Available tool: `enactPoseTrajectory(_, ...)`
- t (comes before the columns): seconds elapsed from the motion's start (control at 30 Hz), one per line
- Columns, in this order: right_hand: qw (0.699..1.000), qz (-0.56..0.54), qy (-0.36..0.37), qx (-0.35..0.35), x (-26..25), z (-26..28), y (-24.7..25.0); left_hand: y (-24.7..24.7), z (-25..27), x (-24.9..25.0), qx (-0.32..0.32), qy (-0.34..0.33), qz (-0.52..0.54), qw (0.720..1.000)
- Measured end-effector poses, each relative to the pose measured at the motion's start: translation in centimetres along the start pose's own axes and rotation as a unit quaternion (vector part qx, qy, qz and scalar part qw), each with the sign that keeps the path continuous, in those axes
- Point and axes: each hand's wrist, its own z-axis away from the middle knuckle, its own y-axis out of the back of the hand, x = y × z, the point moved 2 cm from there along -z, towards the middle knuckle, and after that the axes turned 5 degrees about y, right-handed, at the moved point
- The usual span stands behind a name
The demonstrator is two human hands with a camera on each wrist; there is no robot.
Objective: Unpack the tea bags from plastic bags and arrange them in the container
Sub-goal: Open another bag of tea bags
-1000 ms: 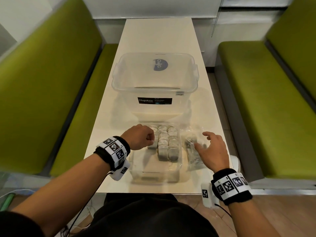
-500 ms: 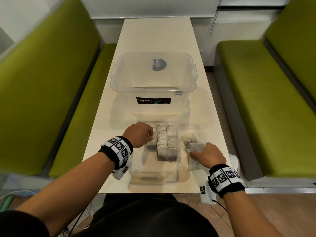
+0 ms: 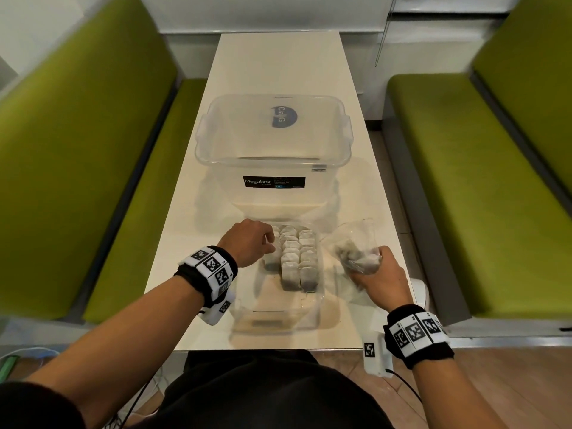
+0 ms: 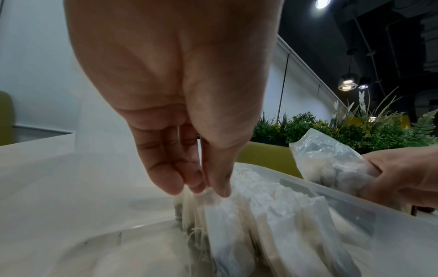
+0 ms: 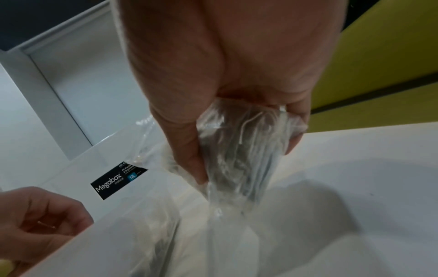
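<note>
head: container [image 3: 278,317] rows | left wrist: fingertips [image 4: 221,189] pinch tea bags [image 4: 249,206]

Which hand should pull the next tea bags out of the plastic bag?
Probably the left hand. The right hand already grips the plastic bag of tea bags beside the small container, so it can steady the bag. The left only pinches the tea bags in the container, so it could let go and reach across.

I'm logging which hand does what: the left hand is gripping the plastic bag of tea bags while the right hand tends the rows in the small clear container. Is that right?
Not quite: the hands are swapped. In the head view the right hand grips the plastic bag of tea bags, while the left hand tends the rows in the small clear container.
</note>
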Motion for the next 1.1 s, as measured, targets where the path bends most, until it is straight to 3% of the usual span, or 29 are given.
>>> enactPoseTrajectory(0.2,0.996,-0.048,0.079,0.009,-1.6,0.8,1.0,3.0,2.1,1.3,0.056,-0.034,0.063,0.996)
enactPoseTrajectory(0.3,0.992,-0.045,0.111,-0.045,-3.1,1.4,1.6,5.3,4.1,3.2,0.067,-0.081,0.178,0.978)
enactPoseTrajectory(0.4,0.984,-0.022,0.148,-0.099,-4.7,1.9,1.9,6.6,5.9,5.1,0.027,-0.143,0.236,0.961)
enactPoseTrajectory(0.53,0.974,0.012,0.18,-0.14,-6.5,2.4,2.2,6.9,6.3,6.1,-0.03,-0.204,0.194,0.959)
enactPoseTrajectory(0.8,0.961,0.048,0.206,-0.18,-8.2,2.6,2.6,6.1,6.0,6.1,-0.118,-0.218,0.062,0.967)
enactPoseTrajectory(1.1,0.956,0.028,0.215,-0.197,-8.4,2.6,2.8,5.3,6.1,6.4,-0.075,-0.222,0.064,0.97)
